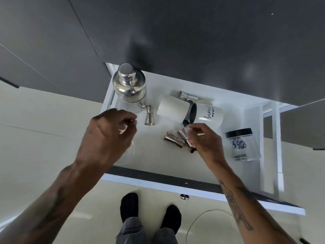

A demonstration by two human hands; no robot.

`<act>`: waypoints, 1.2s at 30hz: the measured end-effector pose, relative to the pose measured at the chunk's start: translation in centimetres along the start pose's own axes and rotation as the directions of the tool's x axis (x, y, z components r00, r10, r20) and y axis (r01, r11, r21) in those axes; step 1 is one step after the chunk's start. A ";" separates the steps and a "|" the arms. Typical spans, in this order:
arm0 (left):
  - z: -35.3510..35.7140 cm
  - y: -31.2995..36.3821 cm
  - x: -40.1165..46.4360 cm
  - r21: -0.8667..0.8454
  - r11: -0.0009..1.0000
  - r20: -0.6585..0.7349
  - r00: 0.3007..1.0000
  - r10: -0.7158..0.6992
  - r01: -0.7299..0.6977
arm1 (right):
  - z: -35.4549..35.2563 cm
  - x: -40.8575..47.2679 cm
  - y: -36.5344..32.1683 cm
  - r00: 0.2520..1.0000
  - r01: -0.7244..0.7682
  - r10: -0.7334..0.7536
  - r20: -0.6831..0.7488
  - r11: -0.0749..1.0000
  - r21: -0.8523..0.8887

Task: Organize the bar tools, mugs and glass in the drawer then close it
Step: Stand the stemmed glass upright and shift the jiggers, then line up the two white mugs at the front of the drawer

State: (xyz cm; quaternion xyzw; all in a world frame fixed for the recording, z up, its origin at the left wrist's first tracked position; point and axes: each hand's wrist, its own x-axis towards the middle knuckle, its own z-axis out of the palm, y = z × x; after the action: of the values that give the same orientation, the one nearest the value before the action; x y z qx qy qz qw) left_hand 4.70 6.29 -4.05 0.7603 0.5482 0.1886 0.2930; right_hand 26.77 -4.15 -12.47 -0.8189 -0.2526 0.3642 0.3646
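The white drawer (158, 155) stands open below me. A steel shaker (129, 83) is upright in its back left corner, with a jigger (149, 115) lying just in front of it. Two white mugs lie on their sides mid-drawer: a plain one (173, 110) and a lettered one (208, 115). Behind them lies another jigger (188, 96). My left hand (109, 134) is closed over a clear glass (131, 150) at the drawer's left front. My right hand (205, 143) pinches a jigger (183, 135), which touches a second jigger (173, 140).
A clear jar with a black lid (242, 145) stands at the drawer's right side. A dark countertop (193, 41) overhangs the drawer's back. A small dark item (193, 150) pokes out under my right hand. My feet (149, 212) are on the pale floor below the drawer front.
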 end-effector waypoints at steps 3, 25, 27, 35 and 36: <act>6.0 3.3 3.5 0.006 0.984 0.211 0.962 -0.175 0.178 | -3.5 2.6 0.3 0.994 -0.003 -0.005 -0.111 0.997 -0.078; 15.9 0.5 5.5 -0.569 0.572 0.256 0.789 -0.559 0.590 | -8.0 6.1 -2.3 0.990 0.109 -0.112 0.090 0.993 0.044; 14.2 0.3 4.1 -0.492 0.755 0.173 0.898 -0.404 0.434 | -8.2 6.7 -2.5 0.987 0.100 -0.088 0.135 0.991 -0.090; 8.2 1.1 -0.6 -0.334 0.943 0.259 0.960 0.108 -0.016 | -9.6 3.3 -2.6 0.897 0.085 -0.036 0.441 0.992 -0.091; 7.8 1.3 -1.0 -0.372 0.926 0.316 0.947 0.058 0.067 | -9.7 2.5 -2.9 0.850 0.120 -0.063 0.523 0.990 -0.075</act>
State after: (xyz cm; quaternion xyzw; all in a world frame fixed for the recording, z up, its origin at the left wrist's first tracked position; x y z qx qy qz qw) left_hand 10.05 3.18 -9.01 0.7087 0.4484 0.1636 0.5195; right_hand 35.45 -4.67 -6.69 -0.6953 -0.3990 0.5400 0.2565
